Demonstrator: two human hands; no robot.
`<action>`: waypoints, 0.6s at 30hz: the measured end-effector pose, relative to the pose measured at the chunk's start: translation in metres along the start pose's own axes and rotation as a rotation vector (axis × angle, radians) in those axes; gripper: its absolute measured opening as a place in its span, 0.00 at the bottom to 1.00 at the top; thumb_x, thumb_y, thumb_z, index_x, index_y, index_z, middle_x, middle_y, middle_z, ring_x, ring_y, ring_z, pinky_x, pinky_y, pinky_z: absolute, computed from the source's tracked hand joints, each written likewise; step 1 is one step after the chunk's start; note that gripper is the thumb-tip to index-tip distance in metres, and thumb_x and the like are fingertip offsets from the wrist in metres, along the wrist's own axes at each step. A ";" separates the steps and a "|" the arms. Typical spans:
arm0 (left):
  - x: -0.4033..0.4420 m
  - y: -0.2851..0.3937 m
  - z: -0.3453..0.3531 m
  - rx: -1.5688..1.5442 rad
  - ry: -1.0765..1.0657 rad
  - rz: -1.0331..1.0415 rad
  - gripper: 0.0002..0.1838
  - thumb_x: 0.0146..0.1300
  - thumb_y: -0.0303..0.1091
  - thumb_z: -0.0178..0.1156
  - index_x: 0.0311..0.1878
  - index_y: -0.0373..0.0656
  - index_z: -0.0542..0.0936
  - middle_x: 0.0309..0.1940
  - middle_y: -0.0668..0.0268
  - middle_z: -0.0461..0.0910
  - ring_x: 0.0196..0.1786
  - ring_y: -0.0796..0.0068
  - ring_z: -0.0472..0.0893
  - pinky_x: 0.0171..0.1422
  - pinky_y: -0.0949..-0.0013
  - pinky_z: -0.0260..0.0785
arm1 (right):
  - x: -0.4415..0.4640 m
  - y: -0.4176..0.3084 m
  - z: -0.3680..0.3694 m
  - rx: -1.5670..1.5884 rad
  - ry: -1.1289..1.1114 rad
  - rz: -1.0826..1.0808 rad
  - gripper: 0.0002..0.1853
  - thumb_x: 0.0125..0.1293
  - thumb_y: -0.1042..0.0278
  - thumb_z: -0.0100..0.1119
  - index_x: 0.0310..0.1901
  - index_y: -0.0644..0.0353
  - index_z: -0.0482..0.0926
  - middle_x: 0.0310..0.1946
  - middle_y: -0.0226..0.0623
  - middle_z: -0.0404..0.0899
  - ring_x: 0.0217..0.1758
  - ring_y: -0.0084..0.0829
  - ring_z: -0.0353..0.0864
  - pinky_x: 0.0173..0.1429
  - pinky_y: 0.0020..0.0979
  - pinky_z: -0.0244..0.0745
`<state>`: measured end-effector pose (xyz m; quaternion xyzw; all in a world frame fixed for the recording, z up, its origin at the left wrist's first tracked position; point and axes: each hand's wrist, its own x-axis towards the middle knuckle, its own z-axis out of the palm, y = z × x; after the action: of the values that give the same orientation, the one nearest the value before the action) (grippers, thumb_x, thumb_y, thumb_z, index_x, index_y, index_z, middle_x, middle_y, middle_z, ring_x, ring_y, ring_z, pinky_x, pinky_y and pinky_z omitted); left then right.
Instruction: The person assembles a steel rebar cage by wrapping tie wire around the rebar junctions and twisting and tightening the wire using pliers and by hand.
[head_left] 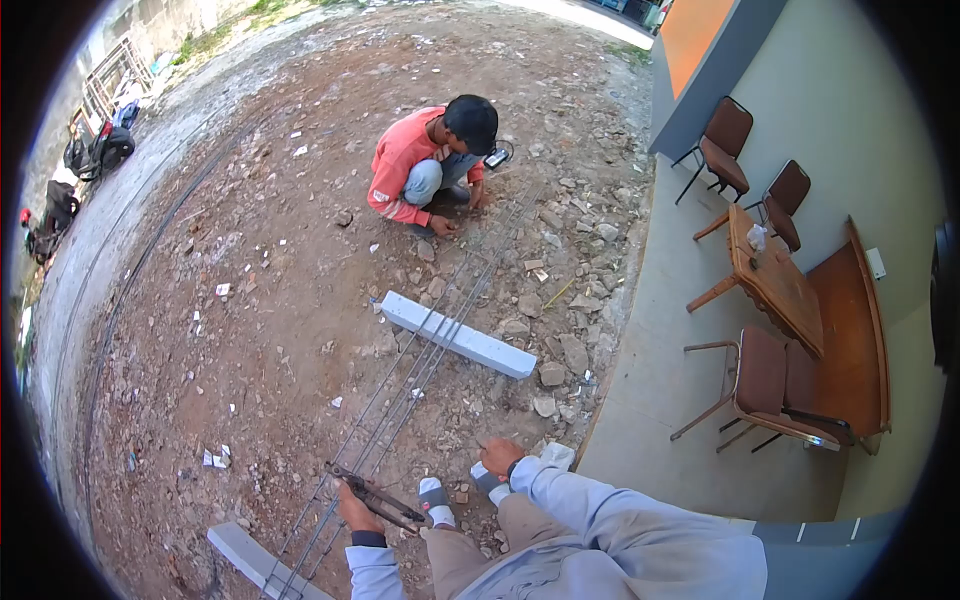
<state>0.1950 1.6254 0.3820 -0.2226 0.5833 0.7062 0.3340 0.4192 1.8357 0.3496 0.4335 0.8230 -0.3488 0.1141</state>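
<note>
My left hand point(357, 508) is closed around a pair of rusty pincers point(385, 500), whose head lies at the bars of a long steel rebar cage point(405, 390). My right hand point(499, 458) is held over the ground near my feet, its fingers drawn together; whatever may be between them is too small to make out. Two pale concrete blocks support the cage, one farther off point(458, 338) and one close to me point(245, 558). Thin bars run from the near block toward a crouching co-worker.
The co-worker in a pink top point(405, 165) crouches at the cage's far end, both hands low. Broken stones point(573, 352) litter the ground at right. Beyond a raised floor edge are chairs point(722, 150) and a wooden table point(770, 270). Motorcycles point(100, 150) stand far left.
</note>
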 end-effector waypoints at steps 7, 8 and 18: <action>-0.028 -0.103 -0.024 -0.162 0.285 -0.113 0.27 0.69 0.60 0.42 0.40 0.42 0.74 0.32 0.60 0.79 0.37 0.64 0.79 0.40 0.62 0.69 | 0.094 0.065 0.051 -0.023 -0.165 -0.144 0.14 0.63 0.60 0.49 0.36 0.63 0.77 0.33 0.52 0.80 0.40 0.52 0.79 0.47 0.47 0.72; -0.023 -0.114 -0.019 -0.164 0.317 -0.140 0.28 0.69 0.60 0.41 0.39 0.41 0.74 0.31 0.60 0.79 0.36 0.65 0.79 0.38 0.64 0.69 | 0.104 0.070 0.052 0.017 -0.221 -0.100 0.14 0.63 0.60 0.49 0.35 0.63 0.78 0.32 0.52 0.80 0.39 0.51 0.79 0.47 0.45 0.72; 0.093 -0.190 -0.030 -0.013 0.121 0.043 0.28 0.70 0.58 0.43 0.43 0.39 0.75 0.32 0.58 0.81 0.36 0.65 0.81 0.43 0.64 0.73 | 0.202 0.105 0.127 0.293 -0.493 0.181 0.14 0.66 0.65 0.49 0.29 0.65 0.76 0.25 0.39 0.79 0.26 0.30 0.79 0.30 0.32 0.75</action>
<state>0.2685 1.6346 0.1814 -0.2545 0.6024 0.7022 0.2814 0.3670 1.9181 0.1079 0.4191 0.6697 -0.5468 0.2772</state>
